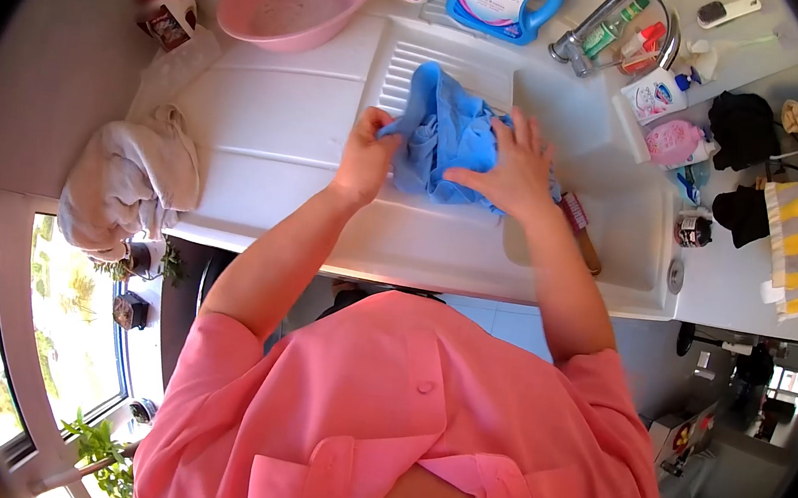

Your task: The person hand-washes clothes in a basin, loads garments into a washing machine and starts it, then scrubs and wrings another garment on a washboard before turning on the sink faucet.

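A crumpled blue cloth garment (450, 138) lies over the ribbed washboard (416, 64) of the white laundry sink. My left hand (367, 156) is closed on the garment's left edge, pinching a fold between thumb and fingers. My right hand (513, 167) rests on the right part of the cloth, its fingers spread and the thumb stretched out to the left. Under my right wrist, a wooden-handled scrub brush (581, 231) lies in the basin, partly hidden by the wrist.
A pink basin (296, 0) stands at the back left, near a blue detergent jug (505, 2). The curved faucet (576, 49) rises behind the sink (641, 211). Soap bottles (678, 142) line its right edge. A beige towel (134, 177) hangs at the counter's left edge.
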`<act>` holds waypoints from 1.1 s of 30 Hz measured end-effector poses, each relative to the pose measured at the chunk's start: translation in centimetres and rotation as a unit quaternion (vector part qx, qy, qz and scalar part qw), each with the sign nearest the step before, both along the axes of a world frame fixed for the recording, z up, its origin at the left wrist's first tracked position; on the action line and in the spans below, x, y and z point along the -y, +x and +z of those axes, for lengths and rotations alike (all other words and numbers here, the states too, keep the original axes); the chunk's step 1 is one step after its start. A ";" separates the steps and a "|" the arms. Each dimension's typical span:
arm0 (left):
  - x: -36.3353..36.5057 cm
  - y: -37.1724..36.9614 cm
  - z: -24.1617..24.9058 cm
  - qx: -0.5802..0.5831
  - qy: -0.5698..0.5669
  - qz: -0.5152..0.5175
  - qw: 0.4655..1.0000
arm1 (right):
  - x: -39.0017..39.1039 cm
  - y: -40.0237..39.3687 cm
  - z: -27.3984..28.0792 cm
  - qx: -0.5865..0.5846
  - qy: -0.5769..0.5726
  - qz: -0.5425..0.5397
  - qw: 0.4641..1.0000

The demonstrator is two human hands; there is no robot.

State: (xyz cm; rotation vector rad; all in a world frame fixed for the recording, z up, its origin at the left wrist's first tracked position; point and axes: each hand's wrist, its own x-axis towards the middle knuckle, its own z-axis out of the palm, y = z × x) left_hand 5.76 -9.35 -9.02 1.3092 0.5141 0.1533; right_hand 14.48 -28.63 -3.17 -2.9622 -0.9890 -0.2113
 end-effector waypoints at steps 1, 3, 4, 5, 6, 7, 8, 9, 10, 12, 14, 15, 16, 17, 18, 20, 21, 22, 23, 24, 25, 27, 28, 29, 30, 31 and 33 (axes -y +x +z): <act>-0.1 -0.1 0.1 0.002 -0.002 0.004 1.000 | -0.7 0.2 -0.2 0.002 -0.002 0.004 1.000; -0.8 -0.5 0.1 0.021 -0.203 0.190 0.960 | -1.9 1.5 -1.1 -0.059 0.016 0.015 0.998; -1.5 -0.6 -0.4 0.022 -0.204 0.191 0.960 | -1.9 2.1 -1.5 -0.058 0.015 0.016 0.998; -2.3 -0.6 -1.2 0.037 -0.249 0.232 0.940 | -1.7 2.8 -1.9 -0.068 0.111 0.023 0.991; -2.7 -0.7 -1.7 0.052 -0.294 0.273 0.915 | -1.4 3.7 -2.4 -0.078 0.205 0.032 0.975; -2.8 -0.9 -1.5 0.046 -0.288 0.272 0.917 | -1.0 4.8 -3.0 -0.256 0.300 -0.027 0.919; -2.9 -1.2 -1.5 0.048 -0.292 0.277 0.914 | -0.3 5.7 -3.3 -0.346 0.335 -0.118 0.868; -2.9 -1.4 -1.6 0.063 -0.292 0.279 0.913 | 0.7 6.6 -4.2 -0.388 0.495 -0.088 0.772; -2.9 -1.5 -1.7 0.076 -0.293 0.280 0.911 | 1.5 7.0 -4.1 -0.416 0.636 -0.056 0.648; -3.2 -2.3 -1.6 0.108 -0.297 0.239 0.918 | 3.2 7.9 -2.0 -0.525 0.738 0.045 0.421; -3.2 -2.5 -1.2 0.141 -0.301 0.196 0.923 | 3.5 7.6 -0.4 -0.502 0.760 0.021 0.411; -3.1 -2.7 -0.6 0.148 -0.287 0.190 0.927 | 3.6 7.4 0.2 -0.505 0.754 0.066 0.415; -3.1 -2.9 -0.2 0.154 -0.272 0.183 0.932 | 3.8 7.2 0.6 -0.507 0.747 0.111 0.415; -3.2 -3.0 0.1 0.155 -0.272 0.179 0.933 | 3.8 7.3 1.0 -0.507 0.747 0.112 0.415; -3.3 -3.1 0.4 0.156 -0.274 0.179 0.932 | 3.7 7.1 1.4 -0.507 0.746 0.112 0.417; -3.5 -3.6 1.0 0.169 -0.270 0.173 0.932 | 3.4 6.3 2.1 -0.509 0.751 0.117 0.403; -3.5 -3.8 1.3 0.177 -0.258 0.177 0.933 | 3.4 6.0 2.5 -0.511 0.750 0.119 0.404; -3.6 -4.1 1.4 0.178 -0.258 0.179 0.932 | 3.4 5.6 2.7 -0.501 0.734 0.136 0.438; -3.7 -4.4 1.5 0.187 -0.257 0.179 0.931 | 3.4 5.4 2.8 -0.491 0.716 0.154 0.471; -3.8 -4.7 1.6 0.195 -0.255 0.180 0.930 | 3.5 5.3 2.7 -0.493 0.715 0.155 0.471; -3.9 -5.0 1.6 0.195 -0.255 0.183 0.929 | 3.9 5.4 2.4 -0.492 0.715 0.163 0.470; -4.1 -5.5 1.7 0.203 -0.261 0.176 0.927 | 5.3 6.9 0.7 -0.351 0.638 0.184 0.660; -4.2 -5.7 1.6 0.203 -0.261 0.180 0.927 | 5.3 7.2 0.6 -0.178 0.538 0.160 0.808; -4.3 -5.9 1.5 0.204 -0.295 0.189 0.914 | 5.8 7.2 0.8 -0.345 0.606 0.181 0.693; -4.5 -6.0 1.4 0.205 -0.329 0.198 0.900 | 4.8 6.7 1.8 -0.426 0.627 0.195 0.622; -4.4 -6.0 1.4 0.207 -0.328 0.205 0.899 | 3.9 6.2 2.8 -0.502 0.642 0.197 0.544; -3.9 -5.4 1.7 0.324 -0.442 0.119 0.828 | 0.5 4.4 3.6 -0.520 0.656 0.201 0.509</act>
